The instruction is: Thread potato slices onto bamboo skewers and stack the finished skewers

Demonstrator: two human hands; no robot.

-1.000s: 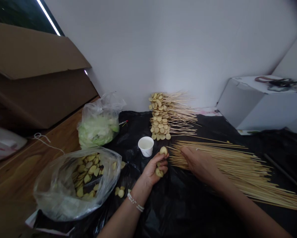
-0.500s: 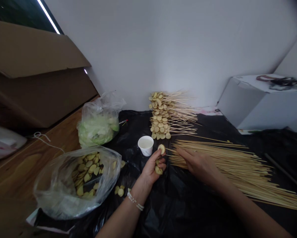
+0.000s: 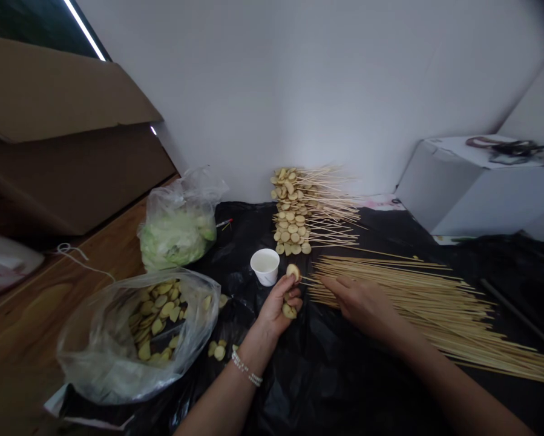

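My left hand (image 3: pixel 278 306) is closed on potato slices, with one slice (image 3: pixel 293 272) pinched upright between thumb and finger and another slice (image 3: pixel 289 311) under the curled fingers. My right hand (image 3: pixel 367 303) is closed on a thin wooden skewer (image 3: pixel 308 279), whose tip points left and reaches the pinched slice. Under and beyond my right hand lies a wide spread of bare skewers (image 3: pixel 439 309). A white paper cup (image 3: pixel 265 267) stands just left of the pinched slice. Behind it are stacked potato skewers (image 3: pixel 292 227), their sticks pointing right.
An open plastic bag (image 3: pixel 94 357) of potato slices lies at left, with a few loose slices (image 3: pixel 218 350) beside it. Behind it stands a bag of pale green vegetable pieces (image 3: pixel 176 236). Black plastic sheeting (image 3: pixel 326 381) covers the surface. A white box (image 3: pixel 480 188) stands right, a cardboard box (image 3: pixel 72 175) left.
The skewer tip and the pinched slice have come together; the gap between them has closed. The whole view has shifted slightly.
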